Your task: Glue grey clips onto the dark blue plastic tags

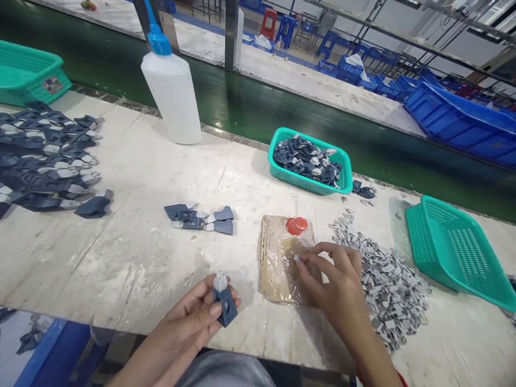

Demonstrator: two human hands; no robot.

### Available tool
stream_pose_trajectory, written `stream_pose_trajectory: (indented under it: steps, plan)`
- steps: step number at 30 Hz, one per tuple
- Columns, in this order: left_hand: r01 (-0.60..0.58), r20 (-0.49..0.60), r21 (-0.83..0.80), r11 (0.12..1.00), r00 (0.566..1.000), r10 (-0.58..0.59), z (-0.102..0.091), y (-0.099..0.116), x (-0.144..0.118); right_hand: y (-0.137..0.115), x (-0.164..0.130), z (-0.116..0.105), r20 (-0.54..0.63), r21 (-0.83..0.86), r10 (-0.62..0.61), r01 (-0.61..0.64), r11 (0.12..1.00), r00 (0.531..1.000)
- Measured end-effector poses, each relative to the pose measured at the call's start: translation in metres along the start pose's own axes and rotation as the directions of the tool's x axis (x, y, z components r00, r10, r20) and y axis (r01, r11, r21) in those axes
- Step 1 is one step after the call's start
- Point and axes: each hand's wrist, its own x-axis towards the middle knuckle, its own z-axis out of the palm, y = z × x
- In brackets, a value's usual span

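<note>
The left hand [193,317] holds a blue part [224,306] with a white clip on top, fingers closed around it, near the front edge of the tabletop [141,258]. The right hand [334,279] pinches a tiny white piece [296,258] over a card [278,258] wrapped in plastic. A red cap [297,226] sits on the card. A pile of gray bits [382,285] lies just beside the right hand. A few blue parts [201,219] lie farther back.
</note>
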Motion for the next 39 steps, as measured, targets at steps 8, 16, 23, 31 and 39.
stream_pose_trajectory:
  steps: [8, 16, 23, 31, 39]
  plan:
    - [0.002, 0.045, -0.004, 1.0, 0.999, -0.002, -0.004, 0.003, 0.0, -0.002, 0.005, 0.002, 0.051, -0.028, -0.056, 0.058, 0.998, 0.997]
    - [0.004, 0.076, -0.037, 0.999, 0.997, -0.001, -0.002, 0.002, -0.001, -0.003, 0.005, 0.005, 0.052, -0.04, -0.055, 0.057, 0.998, 0.997]
    - [-0.037, 0.051, 0.046, 0.998, 0.998, 0.034, 0.003, 0.0, -0.002, -0.008, 0.006, -0.006, -0.021, -0.053, -0.056, 0.055, 0.997, 0.998]
    - [-0.159, 0.088, 0.276, 0.948, 0.986, 0.14, 0.011, -0.008, 0.0, -0.012, 0.0, -0.008, -0.061, -0.051, -0.012, 0.009, 0.999, 0.998]
    - [-0.238, 0.164, 0.315, 0.919, 0.967, 0.194, 0.009, -0.015, 0.005, -0.063, -0.018, -0.009, 0.016, 0.252, -0.029, 0.024, 0.967, 0.999]
